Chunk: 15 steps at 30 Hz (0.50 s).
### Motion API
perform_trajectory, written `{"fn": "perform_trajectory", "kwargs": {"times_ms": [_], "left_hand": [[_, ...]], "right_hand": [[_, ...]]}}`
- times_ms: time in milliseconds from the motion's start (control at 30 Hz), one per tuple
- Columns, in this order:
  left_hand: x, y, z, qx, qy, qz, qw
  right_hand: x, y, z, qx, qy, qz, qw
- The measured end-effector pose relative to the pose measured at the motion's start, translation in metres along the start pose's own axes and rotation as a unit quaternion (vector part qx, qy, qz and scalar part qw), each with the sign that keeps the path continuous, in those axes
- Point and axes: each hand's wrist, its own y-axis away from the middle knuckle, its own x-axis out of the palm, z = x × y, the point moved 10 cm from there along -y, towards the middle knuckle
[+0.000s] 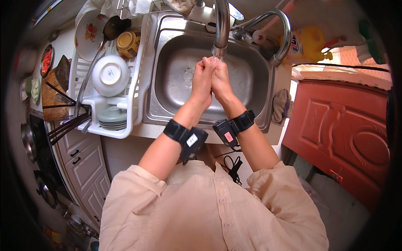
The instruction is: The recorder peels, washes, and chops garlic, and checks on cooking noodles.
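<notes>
Water runs from a chrome faucet (221,28) onto my two hands, which press together just below its spout. My left hand (201,80) has its fingers curled against the other hand. Beside it, my right hand (220,77) is also closed, with its fingertips wet under the stream. No object shows between them, though the inner palms are hidden. Both hands are above the basin of a stainless steel sink (176,81), whose bottom is wet. Black straps with small box-shaped devices are around both wrists.
Left of the sink, a white plastic dish rack (138,91) holds an upturned white bowl (110,75), a ladle (89,72) and small plates (112,120). A second curved tap (284,34), a yellow jug (306,45) and a cloth glove (281,106) are at the right.
</notes>
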Motion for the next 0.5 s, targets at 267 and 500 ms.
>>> {"fn": "perform_trajectory", "kwargs": {"times_ms": [267, 500], "left_hand": [[0.019, -0.019, 0.022, -0.115, 0.091, 0.069, 0.987], [0.035, -0.008, 0.012, -0.121, 0.15, 0.112, 0.975]], "right_hand": [[-0.015, 0.01, 0.034, -0.101, 0.116, 0.009, 0.988], [-0.018, 0.021, 0.048, -0.089, 0.061, 0.018, 0.994]]}}
